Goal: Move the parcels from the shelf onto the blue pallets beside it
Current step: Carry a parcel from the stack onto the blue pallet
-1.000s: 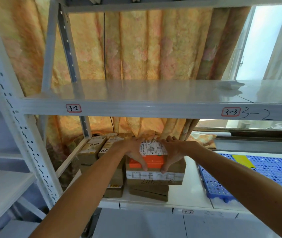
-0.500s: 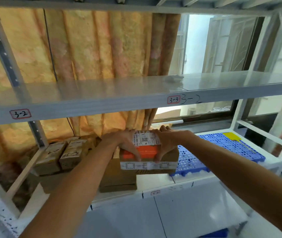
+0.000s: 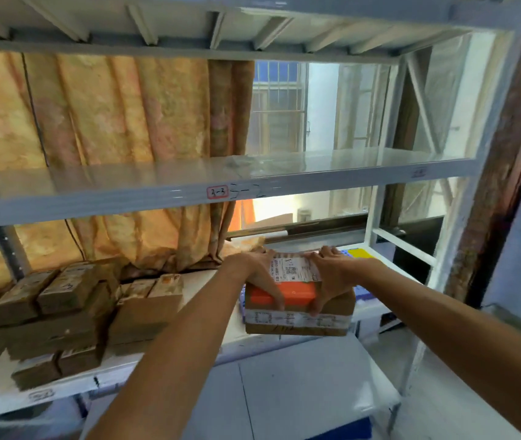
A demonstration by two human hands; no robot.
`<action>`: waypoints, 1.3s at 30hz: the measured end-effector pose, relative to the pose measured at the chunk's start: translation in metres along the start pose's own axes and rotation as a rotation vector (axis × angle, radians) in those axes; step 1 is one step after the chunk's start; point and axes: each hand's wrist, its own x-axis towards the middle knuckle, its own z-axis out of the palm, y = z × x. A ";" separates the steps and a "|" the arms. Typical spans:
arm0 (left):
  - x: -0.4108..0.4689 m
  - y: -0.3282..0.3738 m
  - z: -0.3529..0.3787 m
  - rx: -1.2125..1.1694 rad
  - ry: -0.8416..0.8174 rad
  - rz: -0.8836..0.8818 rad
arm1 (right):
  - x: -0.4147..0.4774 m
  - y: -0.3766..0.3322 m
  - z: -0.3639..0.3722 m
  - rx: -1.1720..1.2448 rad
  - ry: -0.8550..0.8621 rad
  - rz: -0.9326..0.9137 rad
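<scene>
Head camera: both hands hold a little stack, an orange box (image 3: 284,295) on top of a brown box (image 3: 297,319). The left hand (image 3: 257,274) and the right hand (image 3: 332,274) have their fingers wrapped tight on the two ends. The stack is up in the air, just in front of the blue pallet (image 3: 362,292) on the shelf (image 3: 253,185). More brown parcels (image 3: 62,312) sit to the left. A good way, I think, is to keep the stack flat, squeeze both sides the same, and set it down gently on the blue part.
</scene>
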 end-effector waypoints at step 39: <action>0.319 0.137 -0.014 0.033 0.114 0.068 | 0.208 0.288 0.019 -0.026 0.006 0.029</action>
